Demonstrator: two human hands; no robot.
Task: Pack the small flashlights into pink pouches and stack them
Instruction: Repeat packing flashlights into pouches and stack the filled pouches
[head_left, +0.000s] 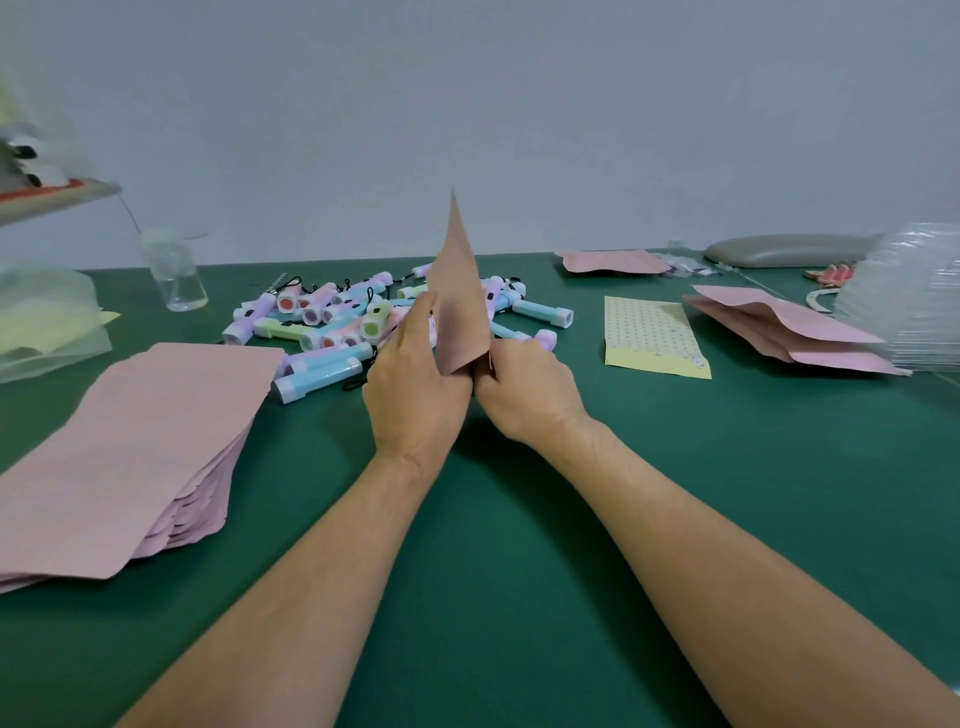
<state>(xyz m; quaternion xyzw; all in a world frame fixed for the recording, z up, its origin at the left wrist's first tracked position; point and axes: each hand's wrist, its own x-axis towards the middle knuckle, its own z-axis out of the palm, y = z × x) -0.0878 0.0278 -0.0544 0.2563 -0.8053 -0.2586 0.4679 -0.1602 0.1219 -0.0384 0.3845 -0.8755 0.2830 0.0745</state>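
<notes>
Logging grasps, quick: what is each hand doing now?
Left hand: grips the upright pink paper pouch.
Right hand: pinches the same pouch's lower corner.

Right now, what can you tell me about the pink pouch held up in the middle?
The pink pouch is a flat, paper-like sleeve, seen nearly edge-on, standing upright with one corner pointing up. Its lower end is gripped between the left hand and the right hand, above the green table, in front of the pile of flashlights. Whether anything is inside cannot be seen.

Both hands (470, 389) hold a pink pouch (460, 291) upright.
</notes>
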